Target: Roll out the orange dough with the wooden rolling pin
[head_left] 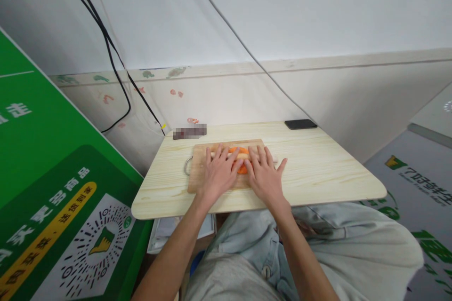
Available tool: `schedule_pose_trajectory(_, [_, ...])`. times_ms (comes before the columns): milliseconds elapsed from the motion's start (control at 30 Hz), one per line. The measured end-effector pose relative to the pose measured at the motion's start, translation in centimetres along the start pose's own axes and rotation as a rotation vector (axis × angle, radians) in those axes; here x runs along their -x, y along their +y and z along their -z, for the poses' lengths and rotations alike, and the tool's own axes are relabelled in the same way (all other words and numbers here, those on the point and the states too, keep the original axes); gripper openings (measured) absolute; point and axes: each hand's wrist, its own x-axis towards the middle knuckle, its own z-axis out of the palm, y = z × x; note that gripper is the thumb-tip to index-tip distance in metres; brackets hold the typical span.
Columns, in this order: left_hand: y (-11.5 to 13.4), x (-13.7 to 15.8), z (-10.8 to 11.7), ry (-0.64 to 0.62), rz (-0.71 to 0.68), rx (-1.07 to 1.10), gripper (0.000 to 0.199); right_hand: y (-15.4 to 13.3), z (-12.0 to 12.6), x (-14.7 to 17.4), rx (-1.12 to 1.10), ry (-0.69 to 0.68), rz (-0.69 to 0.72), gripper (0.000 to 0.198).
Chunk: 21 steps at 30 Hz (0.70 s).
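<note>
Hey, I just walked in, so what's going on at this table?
A person has both hands, left hand and right hand, laid with fingers spread over a rolling pin. Under it is something orange, which looks like dough, on a wooden board. The board lies on the table, and a phone lies near the far edge.

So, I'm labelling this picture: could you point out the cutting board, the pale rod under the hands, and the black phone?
Cutting board [197,170]: head view, bare left part of top.
Pale rod [243,156]: head view, exposed middle stretch.
Black phone [300,124]: head view, middle of its face.
</note>
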Motion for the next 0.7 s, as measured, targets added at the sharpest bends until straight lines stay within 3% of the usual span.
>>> schedule_pose_trajectory(167, [0.2, 1.5, -0.7, 0.054, 0.003, -0.031, 0.061, 0.1, -0.2, 1.3, 0.032, 0.072, 0.059, 0.058])
schedule_pose_trajectory(500, [-1.2, -3.5, -0.3, 0.003, -0.053, -0.053, 0.065, 1.2, -0.2, -3.8, 0.009, 0.055, 0.14, 0.058])
schedule_pose_trajectory(700, [-0.7, 0.1, 0.0, 0.01, -0.071, -0.011, 0.063, 1.6, -0.3, 0.3, 0.018, 0.098, 0.142, 0.06])
